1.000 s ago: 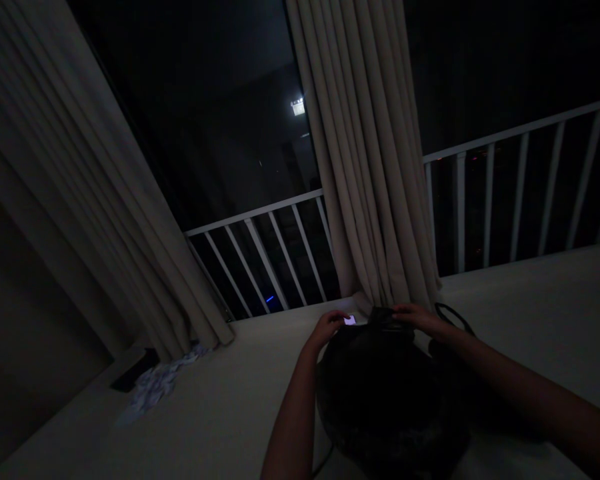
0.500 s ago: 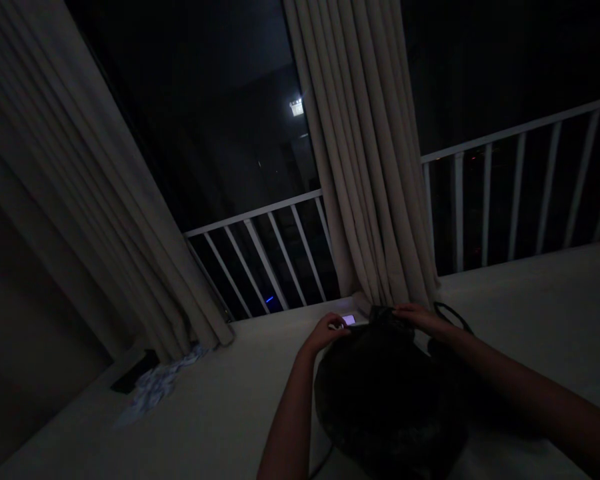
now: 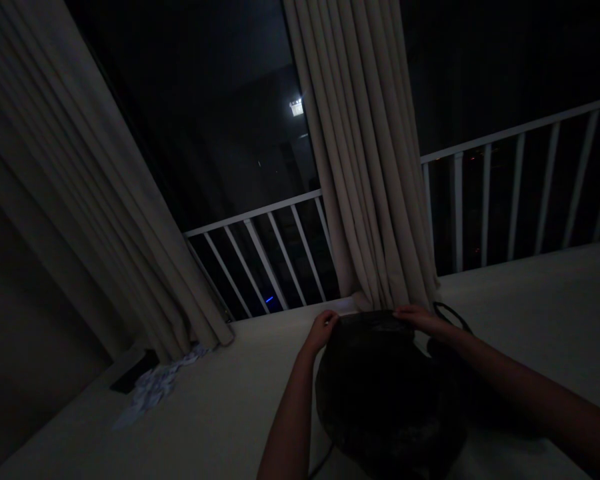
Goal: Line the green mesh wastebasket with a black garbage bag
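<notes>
Stretching forward in the head view, two bare arms reach around a dark, rounded bundle point(image 3: 385, 393), too dim to identify, which lies on a pale surface point(image 3: 230, 400) just before a beige curtain point(image 3: 365, 167). The step in hand looks like handling the bundle's far edge; the next move likely calls for both hands keeping that edge steady. The left hand point(image 3: 325, 328) is curled, its fingers apparently pinching the edge's left end. The right hand point(image 3: 419, 320) lies flatter, fingertips touching farther right; whether it grips, I cannot tell.
</notes>
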A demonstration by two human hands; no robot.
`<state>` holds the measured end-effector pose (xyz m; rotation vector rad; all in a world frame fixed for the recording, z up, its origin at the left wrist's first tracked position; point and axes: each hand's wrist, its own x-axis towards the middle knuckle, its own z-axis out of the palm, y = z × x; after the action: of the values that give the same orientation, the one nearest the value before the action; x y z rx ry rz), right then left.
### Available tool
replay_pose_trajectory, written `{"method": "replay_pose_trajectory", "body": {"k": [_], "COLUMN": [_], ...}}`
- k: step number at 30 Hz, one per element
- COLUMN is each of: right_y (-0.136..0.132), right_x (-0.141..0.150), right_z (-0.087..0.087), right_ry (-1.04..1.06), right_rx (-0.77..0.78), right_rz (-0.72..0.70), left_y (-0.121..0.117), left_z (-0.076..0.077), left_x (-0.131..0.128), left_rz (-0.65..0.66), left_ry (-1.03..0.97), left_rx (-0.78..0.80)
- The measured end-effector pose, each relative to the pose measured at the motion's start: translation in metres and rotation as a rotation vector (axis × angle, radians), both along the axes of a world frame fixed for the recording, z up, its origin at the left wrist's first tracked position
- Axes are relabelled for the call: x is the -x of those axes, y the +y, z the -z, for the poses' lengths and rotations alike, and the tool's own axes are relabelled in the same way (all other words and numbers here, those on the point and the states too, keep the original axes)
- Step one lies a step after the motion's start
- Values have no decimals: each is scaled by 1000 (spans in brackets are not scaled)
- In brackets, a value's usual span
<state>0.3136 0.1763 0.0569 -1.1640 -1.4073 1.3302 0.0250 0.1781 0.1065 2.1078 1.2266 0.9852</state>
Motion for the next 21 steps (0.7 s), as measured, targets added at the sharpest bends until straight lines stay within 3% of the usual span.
{"method": "replay_pose_trajectory", "body": {"k": [5, 12, 21], "right_y": [7, 24, 32], "right_x": [0, 9, 8], "right_z": [5, 17, 28], "right_ry": [-73, -310, -468], "right_rx": [-65, -319, -289], "right_rz": [13, 173, 183], "left_y": [0, 2, 14], "left_z": [5, 20, 35], "left_x": [-6, -14, -7], "left_rz": [-62, -239, -309], "left_ry": [14, 58, 114], "left_rx": [-37, -6, 50]}}
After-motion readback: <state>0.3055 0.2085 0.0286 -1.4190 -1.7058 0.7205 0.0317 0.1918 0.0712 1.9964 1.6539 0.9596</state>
